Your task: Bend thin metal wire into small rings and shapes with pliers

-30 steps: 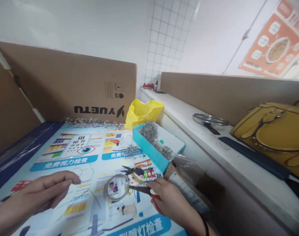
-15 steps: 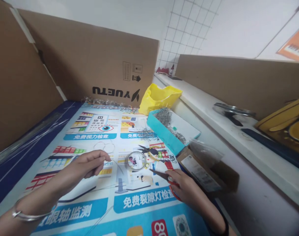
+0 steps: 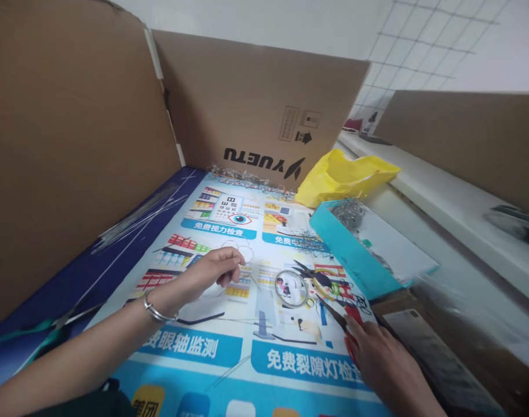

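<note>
My left hand (image 3: 225,267), with a silver bangle at its wrist, pinches a thin wire bent into round loops (image 3: 245,251) above the printed sheet. A fine wire end trails down to the right of the fingers. My right hand (image 3: 383,353) grips scissors (image 3: 334,313) with red handles, their dark blades pointing up and left. Between the hands lies a round, grey-rimmed ring (image 3: 291,288), flat on the sheet; I cannot tell its exact kind. Beside it rests a gold-coloured ring (image 3: 323,284). Small black loops (image 3: 358,302) lie near the scissors.
A teal box (image 3: 355,255) holding tangled wire pieces stands at the right, before a yellow bag (image 3: 346,174). Wire scraps (image 3: 247,175) line the cardboard wall (image 3: 247,98). Long wires (image 3: 138,217) and a teal-handled tool (image 3: 55,329) lie at the left.
The view has swung left, so everything sits further right and the teal-handled tool has come into sight. Both hands keep their holds on the wire and the scissors.
</note>
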A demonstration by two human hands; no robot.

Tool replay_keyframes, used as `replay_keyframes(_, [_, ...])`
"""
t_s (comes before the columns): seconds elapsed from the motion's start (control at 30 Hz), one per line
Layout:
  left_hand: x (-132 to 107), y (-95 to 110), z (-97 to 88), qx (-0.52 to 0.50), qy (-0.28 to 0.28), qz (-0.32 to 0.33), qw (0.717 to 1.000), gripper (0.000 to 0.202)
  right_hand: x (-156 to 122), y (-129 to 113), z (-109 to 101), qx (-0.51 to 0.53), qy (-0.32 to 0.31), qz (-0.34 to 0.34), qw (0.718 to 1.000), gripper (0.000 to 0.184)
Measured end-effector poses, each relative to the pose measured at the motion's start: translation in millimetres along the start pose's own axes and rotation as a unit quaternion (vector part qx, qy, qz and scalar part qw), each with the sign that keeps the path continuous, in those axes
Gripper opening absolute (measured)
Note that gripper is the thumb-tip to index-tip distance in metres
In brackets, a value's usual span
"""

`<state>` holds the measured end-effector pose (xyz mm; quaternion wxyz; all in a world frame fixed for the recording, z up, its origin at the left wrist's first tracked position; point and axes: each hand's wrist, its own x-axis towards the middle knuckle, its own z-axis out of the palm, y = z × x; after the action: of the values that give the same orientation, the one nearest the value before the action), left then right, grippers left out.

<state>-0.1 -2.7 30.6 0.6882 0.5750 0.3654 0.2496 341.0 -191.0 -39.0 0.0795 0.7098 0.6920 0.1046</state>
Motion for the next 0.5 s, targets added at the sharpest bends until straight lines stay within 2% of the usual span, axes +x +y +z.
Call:
replay_keyframes(0.1, [6,-11,-4.1,-0.026,0.006,-0.008,1.0,0.021,5,-1,-11,-0.007,0.016,-0.02,1.0,0.029])
replay_keyframes(0.2, [10,-24,-6.0,-0.073,0.001,-0.013,0.997,0.023,22,-17,-37,0.062,0.06,-0.076,0.993,0.025])
replay_keyframes(0.27, [10,-30,-6.2,-0.11,-0.014,-0.011,0.994,0.025,39,-39,-59,0.149,0.066,-0.144,0.976,0.022])
replay_keyframes(0.37, [6,-33,-4.9,-0.14,-0.015,0.003,0.99,0.024,71,-81,-86,0.281,0.017,-0.184,0.942,0.022])
replay_keyframes(0.43, [4,-31,-3.2,-0.123,0.008,0.021,0.992,0.022,93,-109,-95,0.37,-0.009,-0.18,0.911,0.022])
replay_keyframes(0.5, [1,-29,-1.1,-0.105,0.034,0.041,0.993,0.02,112,-132,-96,0.448,-0.014,-0.137,0.883,0.019])
